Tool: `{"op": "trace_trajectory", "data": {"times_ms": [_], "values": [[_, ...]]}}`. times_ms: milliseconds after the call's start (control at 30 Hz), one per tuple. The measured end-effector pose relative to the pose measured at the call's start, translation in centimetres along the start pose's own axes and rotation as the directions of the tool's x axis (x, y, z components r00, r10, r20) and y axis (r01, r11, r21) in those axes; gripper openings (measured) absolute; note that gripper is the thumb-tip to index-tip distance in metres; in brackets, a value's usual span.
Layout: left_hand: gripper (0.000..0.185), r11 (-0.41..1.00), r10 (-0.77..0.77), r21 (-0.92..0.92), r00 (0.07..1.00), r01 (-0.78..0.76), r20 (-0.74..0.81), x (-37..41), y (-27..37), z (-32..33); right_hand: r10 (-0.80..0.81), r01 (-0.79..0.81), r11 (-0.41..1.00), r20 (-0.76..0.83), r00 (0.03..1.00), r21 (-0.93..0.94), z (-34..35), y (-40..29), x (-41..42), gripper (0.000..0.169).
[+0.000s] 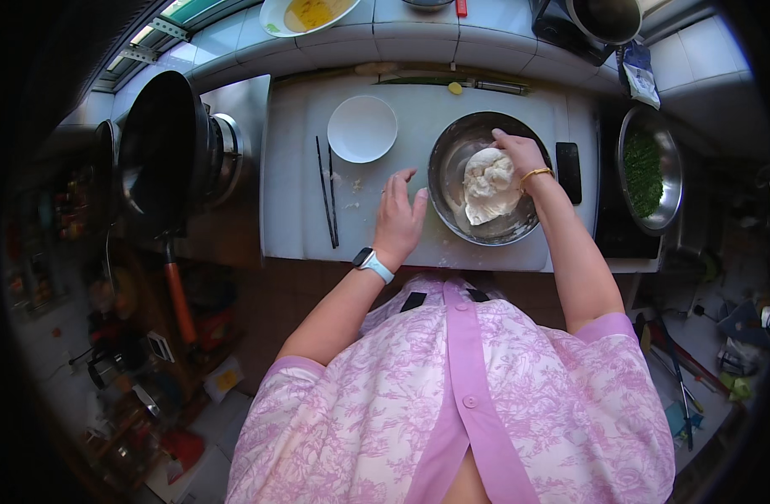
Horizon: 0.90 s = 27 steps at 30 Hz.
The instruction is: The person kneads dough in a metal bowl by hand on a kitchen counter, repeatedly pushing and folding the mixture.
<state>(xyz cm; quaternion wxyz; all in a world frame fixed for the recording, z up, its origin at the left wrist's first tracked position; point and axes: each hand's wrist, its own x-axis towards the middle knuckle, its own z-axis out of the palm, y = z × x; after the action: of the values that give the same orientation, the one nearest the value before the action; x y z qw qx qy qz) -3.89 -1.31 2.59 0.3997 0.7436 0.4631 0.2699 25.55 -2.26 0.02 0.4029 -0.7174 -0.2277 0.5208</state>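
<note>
A lump of white dough (487,183) lies in a metal mixing bowl (451,217) whose inside is smeared with flour or dough. My right hand (517,153) reaches over the bowl's far right side and touches the dough's upper right edge; whether its fingers grip the dough cannot be told. My left hand (400,211) is just left of the bowl, above the white board, fingers apart and holding nothing. Farther left are an empty white bowl (362,129) and a pair of dark chopsticks (327,195), with dough crumbs beside them.
A black phone (569,173) lies right of the mixing bowl. Beyond it stands a metal bowl of chopped greens (643,173). A wok (161,157) with a wooden handle is at the left. Along the back lie a yellow round piece (455,88) and a dish of yellow food (312,14).
</note>
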Motion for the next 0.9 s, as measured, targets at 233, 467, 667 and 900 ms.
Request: {"op": "trace_trajectory", "data": {"times_ms": [233, 467, 667, 900], "values": [[0.047, 0.951, -0.14, -0.291, 0.985, 0.106, -0.101, 3.4, 0.6, 6.3, -0.584, 0.466, 0.64, 0.007, 0.812, -0.611, 6.2, -0.1, -10.3, 0.032], [0.041, 0.895, -0.255, -0.399, 0.962, 0.198, -0.095, 3.6, 0.8, 6.6, -0.624, 0.528, 0.226, 0.295, 0.724, -0.818, 8.7, 1.6, -8.8, 0.039], [0.04, 0.862, -0.372, -0.361, 0.928, 0.357, 0.031, 3.8, 2.9, 4.7, -0.636, 0.561, 0.231, 0.313, 0.705, -0.795, 7.8, 1.6, -2.4, 0.029], [0.041, 0.923, -0.214, -0.342, 0.973, 0.173, -0.086, 3.4, 1.5, 6.2, -0.348, 0.36, 0.863, 0.102, 0.932, -0.355, 4.8, 0.7, 2.3, 0.034]]}}
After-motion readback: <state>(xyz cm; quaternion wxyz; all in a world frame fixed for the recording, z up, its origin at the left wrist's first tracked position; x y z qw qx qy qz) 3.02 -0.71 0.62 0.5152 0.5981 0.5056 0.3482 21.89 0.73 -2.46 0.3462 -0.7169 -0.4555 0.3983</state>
